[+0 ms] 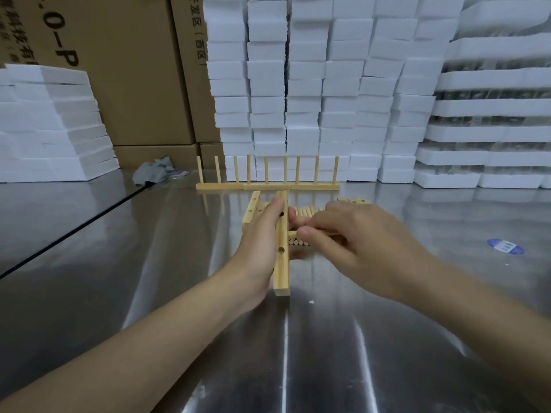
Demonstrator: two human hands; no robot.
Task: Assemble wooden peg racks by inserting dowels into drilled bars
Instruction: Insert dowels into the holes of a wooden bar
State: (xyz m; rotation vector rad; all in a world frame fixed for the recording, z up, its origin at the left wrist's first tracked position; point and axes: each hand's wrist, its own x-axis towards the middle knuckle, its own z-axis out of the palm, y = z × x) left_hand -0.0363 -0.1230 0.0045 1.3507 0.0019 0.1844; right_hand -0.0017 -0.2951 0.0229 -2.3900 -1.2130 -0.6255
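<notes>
My left hand (262,234) grips a drilled wooden bar (281,263) that points toward me, its near end on the steel table. Dark holes show along the bar's face. My right hand (351,236) pinches a short dowel (293,233) lying sideways, its tip right against the bar's right side. Behind my hands lies a row of loose dowels (304,211) with another drilled bar (250,211) on its left. Further back stand finished peg racks (268,186) with upright dowels.
The shiny steel table (179,293) stretches all around. Stacks of white foam blocks (328,99) rise at the back and left, cardboard boxes (134,84) behind. A crumpled grey cloth (152,172) lies at back left, a blue sticker (505,246) at right.
</notes>
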